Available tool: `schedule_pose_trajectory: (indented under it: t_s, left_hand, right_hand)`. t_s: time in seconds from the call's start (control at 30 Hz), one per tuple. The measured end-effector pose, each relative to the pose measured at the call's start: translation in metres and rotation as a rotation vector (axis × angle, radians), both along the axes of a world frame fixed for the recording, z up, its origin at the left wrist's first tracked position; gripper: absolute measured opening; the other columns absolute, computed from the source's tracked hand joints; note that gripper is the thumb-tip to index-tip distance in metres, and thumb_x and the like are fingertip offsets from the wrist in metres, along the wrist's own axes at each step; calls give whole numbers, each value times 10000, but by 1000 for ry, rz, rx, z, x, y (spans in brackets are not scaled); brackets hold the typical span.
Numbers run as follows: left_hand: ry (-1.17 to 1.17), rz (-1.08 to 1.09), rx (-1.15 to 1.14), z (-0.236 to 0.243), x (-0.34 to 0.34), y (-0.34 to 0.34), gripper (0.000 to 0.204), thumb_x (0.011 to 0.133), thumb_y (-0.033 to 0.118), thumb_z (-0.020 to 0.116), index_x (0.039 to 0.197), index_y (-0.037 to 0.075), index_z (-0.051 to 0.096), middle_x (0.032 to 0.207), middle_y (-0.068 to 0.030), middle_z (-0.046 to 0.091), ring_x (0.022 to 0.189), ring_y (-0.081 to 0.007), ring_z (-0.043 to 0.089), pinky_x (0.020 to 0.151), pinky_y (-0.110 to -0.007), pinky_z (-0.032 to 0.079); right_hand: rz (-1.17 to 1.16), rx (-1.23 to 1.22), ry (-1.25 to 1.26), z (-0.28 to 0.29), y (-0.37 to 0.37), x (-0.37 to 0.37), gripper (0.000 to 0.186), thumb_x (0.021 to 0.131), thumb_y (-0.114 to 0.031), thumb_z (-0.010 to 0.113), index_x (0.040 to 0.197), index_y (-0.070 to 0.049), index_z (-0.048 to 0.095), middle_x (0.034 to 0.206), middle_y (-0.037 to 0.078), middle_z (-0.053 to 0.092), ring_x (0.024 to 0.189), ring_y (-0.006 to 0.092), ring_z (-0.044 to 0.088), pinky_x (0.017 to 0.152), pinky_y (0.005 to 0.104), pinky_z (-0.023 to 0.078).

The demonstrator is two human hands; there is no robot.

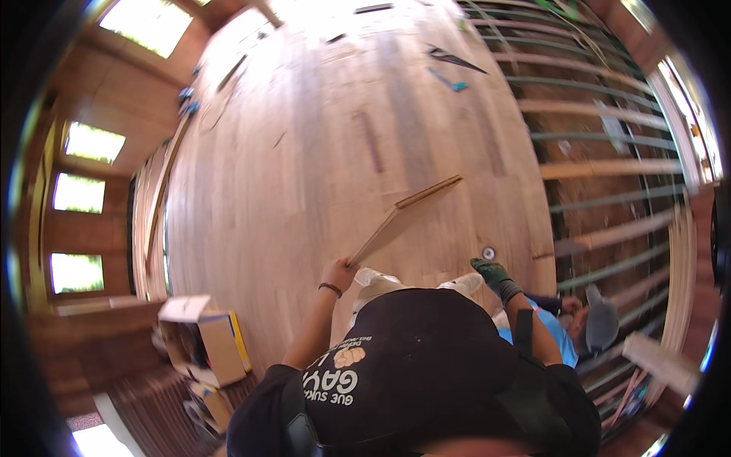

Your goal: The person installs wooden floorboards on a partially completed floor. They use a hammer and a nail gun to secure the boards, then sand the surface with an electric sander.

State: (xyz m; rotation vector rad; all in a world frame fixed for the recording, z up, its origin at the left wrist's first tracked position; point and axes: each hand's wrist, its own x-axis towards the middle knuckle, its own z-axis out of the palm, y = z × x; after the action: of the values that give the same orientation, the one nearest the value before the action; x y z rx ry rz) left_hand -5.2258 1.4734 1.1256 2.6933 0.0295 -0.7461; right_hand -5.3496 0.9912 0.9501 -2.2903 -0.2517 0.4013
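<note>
**Part-laid wooden floor — plank in the left hand**

Bright, wood-walled room: laid floorboards (pixel 304 190) ahead of the fingers, open joists (pixel 601 169) off to their right. Plank (pixel 403 213): near end in the left hand (pixel 340 274), bare fingers closed round it, the rest reaching forward and rightward from them, apparently tilted. Right hand (pixel 491 270), green-gloved; cannot tell whether its fingers are clenched or slack. Small round disc (pixel 488 253) just beyond those fingertips, contact unclear. A co-worker's hand (pixel 572 306) near, to the glove's right. Blue tool (pixel 449 81) and saw (pixel 460 59) well forward of both hands.

Handling note — a one-end grip probably lets the far end swing or dip. Judged better: gloved palm under the plank's middle, edges clear of the boards, any turn slow and away from the co-worker.
</note>
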Motion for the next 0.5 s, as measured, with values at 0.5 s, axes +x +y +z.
schedule_pose_trajectory:
  t_s: [0.5]
  left_hand:
    - [205,360,-509,2,-45,444,265,924,253,785,1112,67,781,1006,-116,803,927,-206,739,861,-362,563]
  right_hand:
    - [350,721,476,193,574,262,229,1003,-119,697,1217,-70,764,1170,48,764,1021,171,713,894,341,588]
